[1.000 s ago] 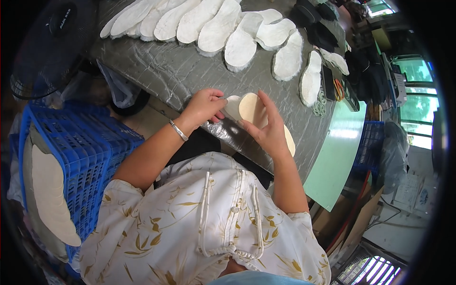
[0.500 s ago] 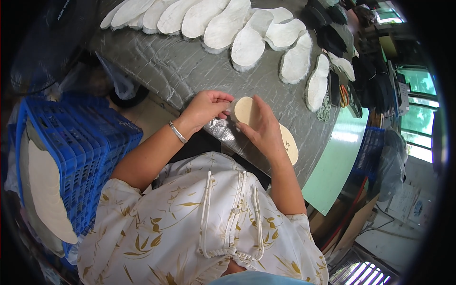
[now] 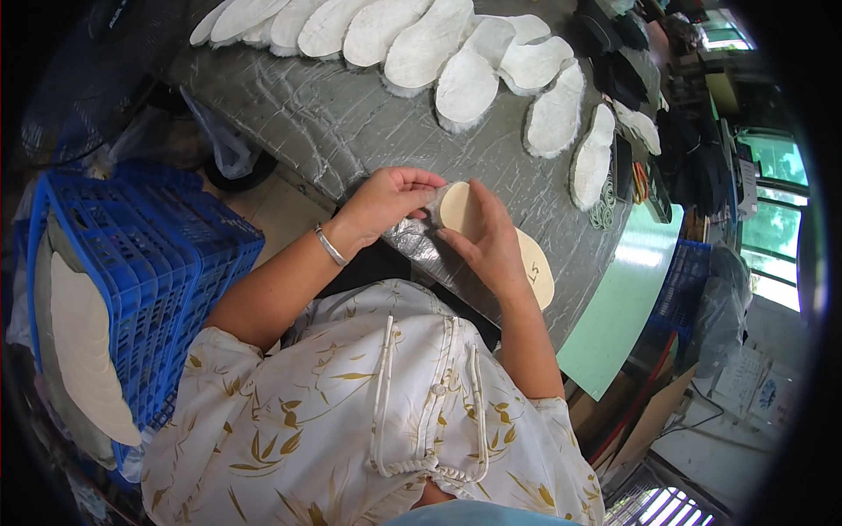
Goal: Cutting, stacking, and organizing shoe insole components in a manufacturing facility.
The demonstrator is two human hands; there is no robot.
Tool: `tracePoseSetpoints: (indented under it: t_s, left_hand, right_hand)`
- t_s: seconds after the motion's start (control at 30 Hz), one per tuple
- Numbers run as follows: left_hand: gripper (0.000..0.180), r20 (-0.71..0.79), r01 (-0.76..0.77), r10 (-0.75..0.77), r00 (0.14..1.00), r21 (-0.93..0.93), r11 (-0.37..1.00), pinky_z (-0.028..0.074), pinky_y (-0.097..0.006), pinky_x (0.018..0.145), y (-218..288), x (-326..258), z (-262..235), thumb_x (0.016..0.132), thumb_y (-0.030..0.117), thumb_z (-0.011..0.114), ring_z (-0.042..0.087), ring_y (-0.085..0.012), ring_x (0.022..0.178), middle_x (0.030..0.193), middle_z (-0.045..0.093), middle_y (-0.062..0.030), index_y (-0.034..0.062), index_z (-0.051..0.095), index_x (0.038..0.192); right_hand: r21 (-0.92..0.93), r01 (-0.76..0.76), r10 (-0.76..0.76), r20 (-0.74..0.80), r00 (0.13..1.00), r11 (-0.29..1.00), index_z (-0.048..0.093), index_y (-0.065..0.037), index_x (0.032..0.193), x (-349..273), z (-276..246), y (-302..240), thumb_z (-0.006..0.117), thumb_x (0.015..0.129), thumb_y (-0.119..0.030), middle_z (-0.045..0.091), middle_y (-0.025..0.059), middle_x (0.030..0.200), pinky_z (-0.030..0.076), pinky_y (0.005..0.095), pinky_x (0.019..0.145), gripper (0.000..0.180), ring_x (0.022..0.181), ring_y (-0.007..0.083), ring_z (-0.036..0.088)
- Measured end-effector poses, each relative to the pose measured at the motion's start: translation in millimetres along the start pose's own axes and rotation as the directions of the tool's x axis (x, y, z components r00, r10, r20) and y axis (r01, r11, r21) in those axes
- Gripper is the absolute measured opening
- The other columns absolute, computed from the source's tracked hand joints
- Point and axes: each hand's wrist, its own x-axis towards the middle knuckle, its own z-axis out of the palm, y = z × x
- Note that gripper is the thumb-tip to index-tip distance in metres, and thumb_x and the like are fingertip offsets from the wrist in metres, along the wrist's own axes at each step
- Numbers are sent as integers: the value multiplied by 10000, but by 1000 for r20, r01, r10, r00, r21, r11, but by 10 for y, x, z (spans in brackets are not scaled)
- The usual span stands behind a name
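Observation:
A cream insole point(image 3: 458, 210) is held over the near edge of the table. My right hand point(image 3: 493, 250) grips it across the middle, thumb on the near side and fingers along the far side. Its other broad end, with dark handwritten marks, sticks out beyond the right wrist. My left hand point(image 3: 392, 203), with a silver bangle on the wrist, pinches at the insole's rounded left end, where a whitish fringe shows. What exactly lies between the left fingertips is too small to make out. The underside of the insole is hidden.
White fleece insoles point(image 3: 430, 48) lie overlapping in a row along the far side of the plastic-covered grey table point(image 3: 351, 123). Green cords point(image 3: 602, 210) sit at the right beside a pale green board point(image 3: 623, 289). Blue crates point(image 3: 167, 272) stand at my left, with cream sheets point(image 3: 83, 351) against them.
The view has shifted slightly, so the table things sit a little to the right and lower. Both hands keep nearly the same grip on the insole.

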Motion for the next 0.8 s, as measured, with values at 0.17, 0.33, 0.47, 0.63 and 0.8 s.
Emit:
tracePoseSetpoints:
  t_s: [0.17, 0.33, 0.47, 0.63, 0.8]
  left_hand:
    - [493, 63, -65, 76, 995, -165, 984, 490, -256, 864, -71, -18, 60, 918, 59, 655, 569, -108, 1000, 1131, 566, -57, -14, 466, 1368]
    - [523, 25, -56, 55, 998, 17, 998, 499, -252, 881, -34, -18, 148, 883, -11, 668, 596, -118, 1023, 1164, 606, -80, -43, 472, 1367]
    - [535, 136, -130, 116, 984, 99, 987, 483, -243, 892, 6, -73, 64, 883, -59, 621, 589, -100, 1024, 1120, 619, -49, -3, 461, 1391]
    - [542, 234, -192, 161, 959, 116, 975, 449, -241, 956, -24, -100, -6, 880, -103, 587, 567, -100, 1074, 1159, 591, -43, 16, 453, 1391]
    - [482, 237, -232, 197, 951, 127, 965, 427, -243, 978, -85, -95, -41, 891, -102, 590, 555, -106, 1090, 1159, 586, -40, 13, 476, 1345]
  right_hand:
    - [-41, 27, -30, -61, 998, 999, 469, 3, 1373, -44, -16, -27, 866, 697, -204, 572, 211, 1273, 445, 454, 1003, 811, 1165, 400, 548]
    - [-161, 143, -162, -109, 981, 976, 409, -4, 1421, -162, -29, -51, 847, 717, -279, 492, 211, 1382, 394, 485, 1039, 873, 1217, 401, 494]
    - [-146, 66, -98, -225, 969, 987, 445, -7, 1400, -410, -299, 112, 851, 712, -282, 475, 206, 1411, 387, 491, 1049, 844, 1226, 395, 491]
    - [-98, -86, 53, -304, 951, 992, 551, -20, 1308, -790, -597, 335, 800, 745, -177, 536, 181, 1350, 397, 484, 1042, 636, 1181, 375, 533]
    - [-156, -182, 151, -194, 969, 971, 567, -47, 1309, -850, -746, 363, 780, 774, -234, 616, 155, 1235, 339, 543, 1096, 605, 1159, 338, 578]
